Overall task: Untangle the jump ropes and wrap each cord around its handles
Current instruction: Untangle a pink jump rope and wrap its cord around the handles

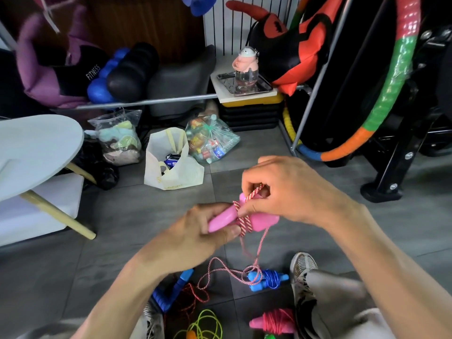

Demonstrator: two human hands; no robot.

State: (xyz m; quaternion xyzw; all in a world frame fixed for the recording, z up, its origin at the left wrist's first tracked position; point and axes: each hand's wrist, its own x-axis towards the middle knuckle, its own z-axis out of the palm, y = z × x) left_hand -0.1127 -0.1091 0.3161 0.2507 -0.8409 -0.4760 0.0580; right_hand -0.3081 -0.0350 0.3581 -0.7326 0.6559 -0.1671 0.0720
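My left hand (208,231) grips a pair of pink jump-rope handles (259,220) held level above the floor. A red-and-white twisted cord (244,222) is wound a few turns round their middle. My right hand (281,189) pinches this cord just above the handles. The loose rest of the cord (220,270) hangs down to the floor in loops. On the floor lie blue handles wrapped in blue cord (267,280), pink handles wrapped in pink cord (276,320), a blue handle (175,289) with a loose red cord (193,299), and a loose yellow-green cord (208,324).
My shoes (302,272) stand either side of the ropes on grey floor tiles (122,216). Ahead are a white tote bag (171,162), plastic bags of items (210,140), a white table (36,148) at left, and a hoop and black rack (381,108) at right.
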